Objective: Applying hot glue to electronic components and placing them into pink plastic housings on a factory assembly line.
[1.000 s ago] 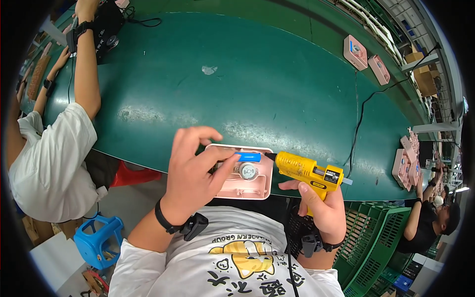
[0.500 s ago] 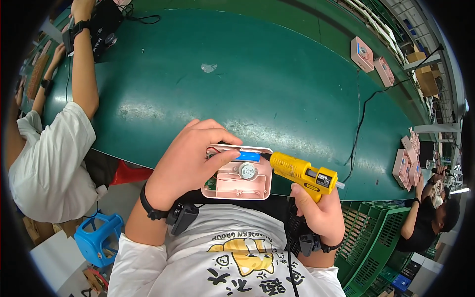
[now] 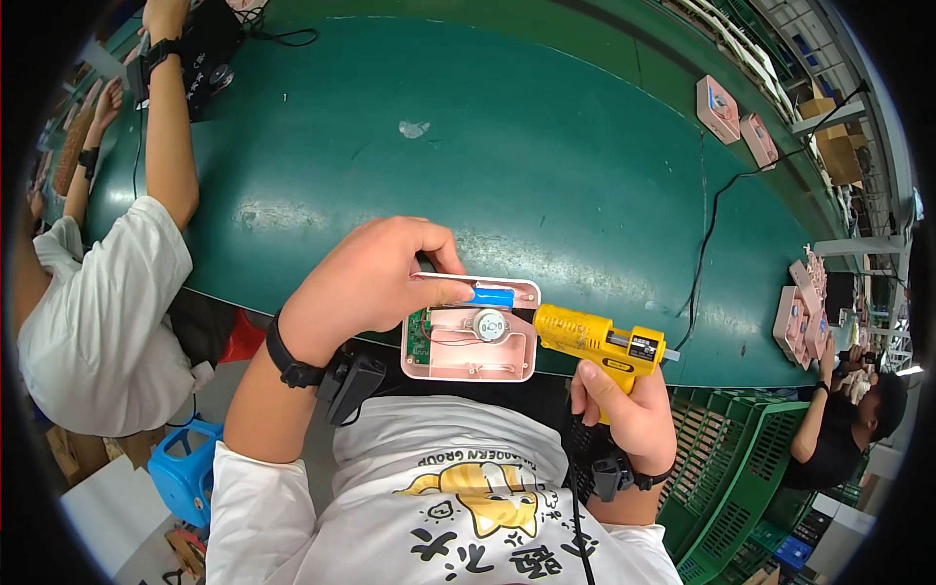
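My left hand (image 3: 385, 273) grips the far wall of a shallow pink plastic housing (image 3: 458, 370), its thumb against a blue cylindrical battery (image 3: 495, 298) inside. The housing is held at the table's near edge, open side up. Also in it are a round silver motor-like part (image 3: 489, 326), a green circuit board (image 3: 419, 336) at the left and thin red wires. My right hand (image 3: 632, 414) is wrapped round the handle of a yellow hot glue gun (image 3: 575, 331). Its dark nozzle points left into the housing, by the battery's right end; whether it touches is unclear. A glue stick protrudes behind.
Pink housings lie at the far right (image 3: 719, 109) and right edge (image 3: 792, 317) of the green table (image 3: 546, 156). A black cord (image 3: 717, 214) crosses the table. Green crates (image 3: 726, 468) stand at right. Co-workers sit left (image 3: 102, 322) and right (image 3: 829, 429); a blue stool (image 3: 185, 468) stands lower left.
The housing has shifted slightly away from me, and my left wrist has risen, uncovering more circuit board. The glue gun's nozzle now sits a little lower against the battery's end.
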Motion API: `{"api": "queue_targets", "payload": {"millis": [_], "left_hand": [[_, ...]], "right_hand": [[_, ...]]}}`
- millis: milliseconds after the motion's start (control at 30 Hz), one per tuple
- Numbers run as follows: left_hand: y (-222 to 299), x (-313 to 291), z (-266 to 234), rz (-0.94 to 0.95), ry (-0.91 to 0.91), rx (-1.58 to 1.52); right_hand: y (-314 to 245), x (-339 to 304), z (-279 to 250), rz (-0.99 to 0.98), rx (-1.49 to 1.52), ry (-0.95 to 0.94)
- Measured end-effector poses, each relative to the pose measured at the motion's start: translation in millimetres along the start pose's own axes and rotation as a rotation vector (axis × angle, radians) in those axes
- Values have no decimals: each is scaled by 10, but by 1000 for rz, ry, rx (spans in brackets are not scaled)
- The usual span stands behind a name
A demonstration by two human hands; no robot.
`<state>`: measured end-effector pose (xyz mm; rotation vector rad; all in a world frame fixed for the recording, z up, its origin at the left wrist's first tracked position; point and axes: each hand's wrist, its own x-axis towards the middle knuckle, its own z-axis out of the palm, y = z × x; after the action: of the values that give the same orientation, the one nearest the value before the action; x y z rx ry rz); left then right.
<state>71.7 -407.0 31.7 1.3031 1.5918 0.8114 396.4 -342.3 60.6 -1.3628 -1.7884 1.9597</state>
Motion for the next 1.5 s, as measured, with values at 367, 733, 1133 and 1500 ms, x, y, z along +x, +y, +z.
{"api": "queue_targets", "payload": {"millis": [367, 733, 1133, 1500], "left_hand": [[-211, -109, 94, 172, 170, 91], [-214, -325, 174, 235, 169, 255], [-240, -278, 193, 276, 228, 292], [-128, -449, 236, 107, 271, 215]], "right_hand": [[-130, -100, 249, -99, -18, 99], [-239, 159, 433, -110, -60, -115], [-355, 134, 473, 40, -8, -36], [62, 265, 115, -335, 284, 39]]}}
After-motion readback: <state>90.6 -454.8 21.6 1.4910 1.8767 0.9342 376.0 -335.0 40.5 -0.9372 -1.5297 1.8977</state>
